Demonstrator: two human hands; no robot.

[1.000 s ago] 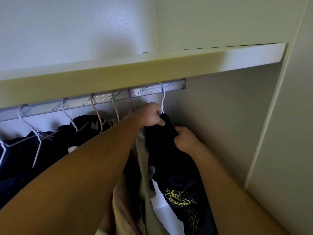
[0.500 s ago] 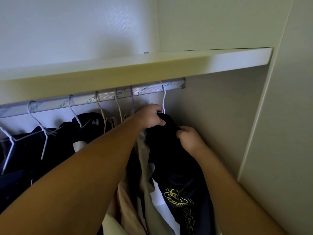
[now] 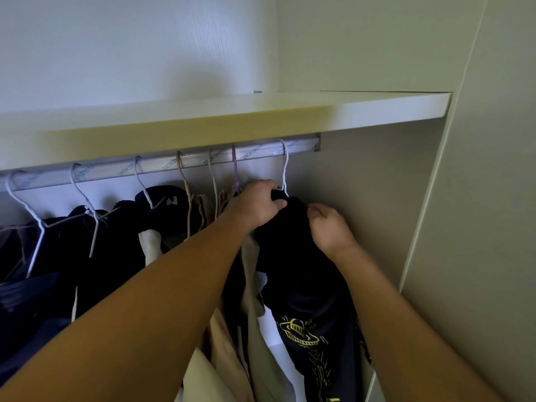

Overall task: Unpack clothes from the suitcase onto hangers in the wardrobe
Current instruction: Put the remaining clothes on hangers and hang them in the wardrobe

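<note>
A dark T-shirt (image 3: 301, 274) with a yellow print hangs from a white wire hanger (image 3: 284, 169), the rightmost one on the wardrobe rail (image 3: 255, 153). My left hand (image 3: 256, 206) is closed on the shirt's neck just below the hanger's hook. On the shirt's right shoulder my right hand (image 3: 329, 227) pinches the fabric. The hanger's shoulders are hidden under the cloth. The suitcase is out of view.
Several more hangers carry dark clothes (image 3: 87, 242) at the left and beige ones (image 3: 252, 329) in the middle. A white shelf (image 3: 377, 107) runs just above the rail. The wardrobe's side wall (image 3: 371, 213) stands close to the right of the shirt.
The view has drifted a little, so the rail and clothes sit slightly further right. Both hands stay on the dark T-shirt with only small shifts of the fingers.
</note>
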